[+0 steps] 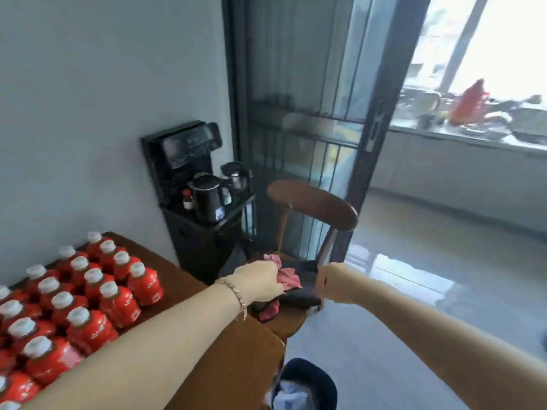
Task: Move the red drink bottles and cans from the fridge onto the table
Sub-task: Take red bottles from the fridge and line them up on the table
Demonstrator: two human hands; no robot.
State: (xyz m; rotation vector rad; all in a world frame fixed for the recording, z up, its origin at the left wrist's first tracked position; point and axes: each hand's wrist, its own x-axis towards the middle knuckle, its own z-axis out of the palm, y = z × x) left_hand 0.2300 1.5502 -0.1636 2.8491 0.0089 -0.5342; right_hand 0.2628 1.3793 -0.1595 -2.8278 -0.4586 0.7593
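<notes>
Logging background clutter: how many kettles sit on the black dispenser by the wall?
2. A black kettle stands at the front of the black dispenser shelf; a glass kettle stands just behind it to the right. Anything behind them would be hidden.

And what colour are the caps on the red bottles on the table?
White caps on every visible red bottle; head view shows it best.

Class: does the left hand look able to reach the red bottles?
Probably yes: nothing stands between the left hand and the red bottles, though its curled fingers may hold a pink cloth.
</notes>
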